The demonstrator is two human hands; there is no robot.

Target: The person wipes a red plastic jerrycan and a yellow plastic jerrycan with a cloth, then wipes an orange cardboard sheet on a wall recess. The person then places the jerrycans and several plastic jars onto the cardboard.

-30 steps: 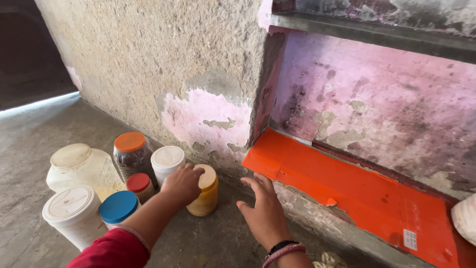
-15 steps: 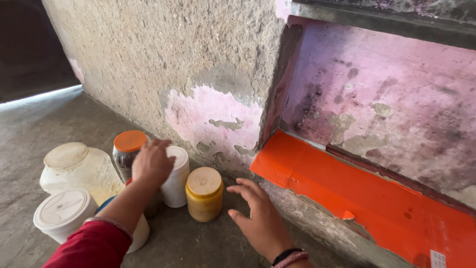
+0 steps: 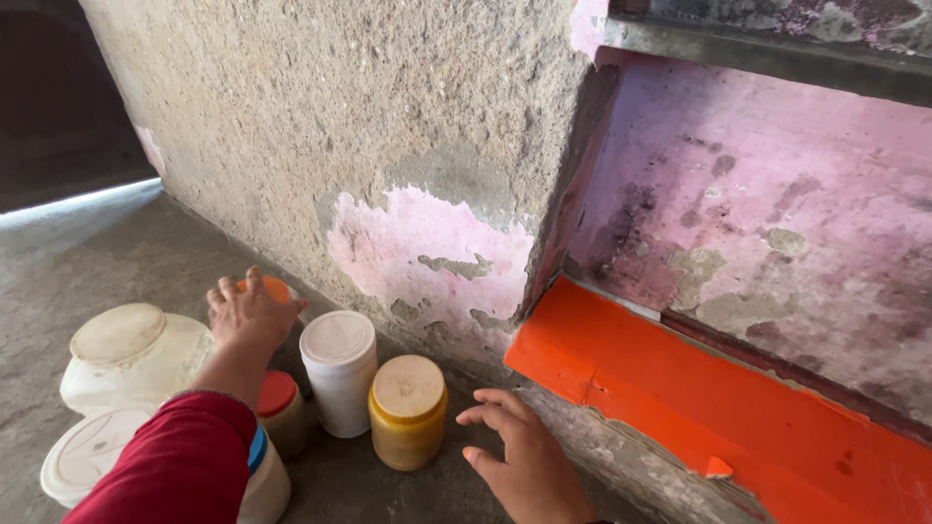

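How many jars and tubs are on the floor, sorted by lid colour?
White or cream lids: 4 – big jug, tub, tall jar, yellow jar
Orange lid: 1 – jar under the left hand
Red lid: 1 – small jar
Total: 6

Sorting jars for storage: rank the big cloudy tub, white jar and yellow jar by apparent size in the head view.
1. Big cloudy tub, widest.
2. White jar.
3. Yellow jar, shortest, though nearer the camera, so the gap between these two is unsure.
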